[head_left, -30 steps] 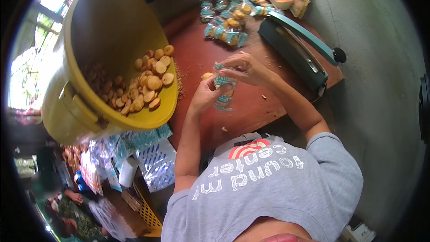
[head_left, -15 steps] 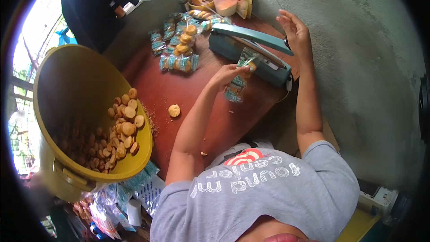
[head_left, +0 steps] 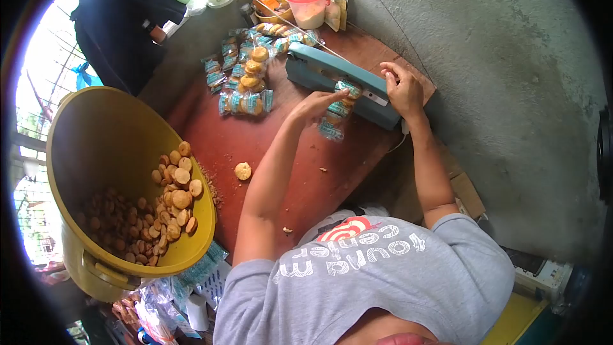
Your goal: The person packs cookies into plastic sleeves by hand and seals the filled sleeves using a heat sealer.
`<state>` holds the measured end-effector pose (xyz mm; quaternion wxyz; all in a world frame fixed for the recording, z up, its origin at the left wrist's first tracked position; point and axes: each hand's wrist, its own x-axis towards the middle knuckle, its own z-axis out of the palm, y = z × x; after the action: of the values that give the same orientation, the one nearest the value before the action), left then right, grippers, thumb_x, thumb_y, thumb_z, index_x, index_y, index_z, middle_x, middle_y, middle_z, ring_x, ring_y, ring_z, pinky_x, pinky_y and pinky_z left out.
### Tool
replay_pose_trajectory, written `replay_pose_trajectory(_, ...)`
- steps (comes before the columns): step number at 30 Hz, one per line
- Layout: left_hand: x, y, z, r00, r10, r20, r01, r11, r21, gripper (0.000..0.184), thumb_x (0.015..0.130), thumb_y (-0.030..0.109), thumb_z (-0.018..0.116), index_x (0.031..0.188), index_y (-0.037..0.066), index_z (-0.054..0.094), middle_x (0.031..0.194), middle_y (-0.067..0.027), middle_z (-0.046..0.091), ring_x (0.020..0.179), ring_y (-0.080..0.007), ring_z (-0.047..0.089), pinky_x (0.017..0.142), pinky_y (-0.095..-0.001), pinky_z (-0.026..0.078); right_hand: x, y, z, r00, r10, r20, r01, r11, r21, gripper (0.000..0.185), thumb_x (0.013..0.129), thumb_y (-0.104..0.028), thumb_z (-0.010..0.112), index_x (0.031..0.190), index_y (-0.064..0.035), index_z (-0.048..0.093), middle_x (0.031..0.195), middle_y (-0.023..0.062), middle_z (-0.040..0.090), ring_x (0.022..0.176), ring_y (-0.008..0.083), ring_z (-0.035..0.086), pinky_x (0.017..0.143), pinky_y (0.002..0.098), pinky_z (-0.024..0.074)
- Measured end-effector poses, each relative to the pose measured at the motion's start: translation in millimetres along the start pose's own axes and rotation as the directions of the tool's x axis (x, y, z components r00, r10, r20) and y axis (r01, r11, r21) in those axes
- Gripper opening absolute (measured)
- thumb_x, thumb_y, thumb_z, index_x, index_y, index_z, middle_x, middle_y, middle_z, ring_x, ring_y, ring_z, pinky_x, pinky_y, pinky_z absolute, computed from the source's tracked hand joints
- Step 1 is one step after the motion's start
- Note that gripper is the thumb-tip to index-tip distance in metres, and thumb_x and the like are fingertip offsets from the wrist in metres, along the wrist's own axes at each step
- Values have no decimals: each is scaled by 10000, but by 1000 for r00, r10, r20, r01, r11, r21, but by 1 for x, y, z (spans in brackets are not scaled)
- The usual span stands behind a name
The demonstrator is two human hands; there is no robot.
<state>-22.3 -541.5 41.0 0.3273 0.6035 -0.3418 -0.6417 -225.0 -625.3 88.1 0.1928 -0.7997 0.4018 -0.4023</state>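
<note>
My left hand (head_left: 314,106) holds a small clear packet of round biscuits (head_left: 338,110) with teal print, its fingers laid along the packet's side. The packet's upper end is at the jaw of a blue-grey heat sealer (head_left: 377,110), whose lever (head_left: 338,62) is down. My right hand (head_left: 405,92) is at the near end of the lever and covers that end. Its fingers are partly bent and apart, not visibly wrapped round anything. Several filled biscuit packets (head_left: 246,103) lie left of the sealer, with loose biscuits (head_left: 253,67) stacked in a row among them.
A tilted yellow bucket (head_left: 207,217) of loose biscuits stands on the left. One biscuit (head_left: 242,171) and crumbs lie on the red tabletop (head_left: 287,172). Behind are a pink-lidded tub (head_left: 306,9) and a white cord. A grey wall (head_left: 498,89) borders the right side.
The sealer's lever has come down from its raised position, and my right hand has moved down with it. My left hand still has the packet at the sealer. The view has shifted slightly.
</note>
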Motion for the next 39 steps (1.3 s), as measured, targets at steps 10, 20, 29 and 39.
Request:
replay_pose_trajectory(10, -40, -21, 9, 994, 101, -41, -99, 994, 37, 609, 774, 515, 595, 1133, 29, 521, 967, -68, 595, 855, -143, 590, 740, -309, 486, 1, -5, -1, 1000, -8, 23, 8, 1000, 22, 221, 783, -56, 477, 941, -76, 631, 815, 73, 658, 759, 226, 631, 672, 330, 484)
replay_pose_trajectory(20, -45, -40, 28, 952, 208, -223, -223, 974, -44, 490, 768, 456, 635, 1017, 40, 560, 883, -37, 612, 761, -105, 589, 624, -240, 477, -9, -14, 3, 932, -286, -221, 267, 957, -111, 172, 816, -43, 506, 924, -35, 640, 767, 46, 661, 721, 184, 607, 653, 298, 470)
replay_pose_trajectory(29, -71, -48, 30, 872, 343, -350, -400, 911, -104, 443, 762, 318, 689, 1051, 14, 546, 882, -63, 609, 777, -109, 579, 662, -253, 479, -10, -80, -21, 849, -478, -225, 448, 877, -172, 225, 822, -139, 579, 1036, -74, 603, 944, 29, 643, 1015, 176, 540, 923, 370, 334)
replay_pose_trajectory(39, -231, -163, 14, 718, 331, -613, -476, 875, -85, 398, 752, 214, 693, 1073, 28, 548, 984, -56, 593, 885, -120, 557, 764, -266, 457, -68, -172, 87, 457, -431, 778, -181, 811, 556, 539, 725, -25, 661, 1221, -55, 453, 1077, 103, 572, 973, 202, 555, 802, 310, 465)
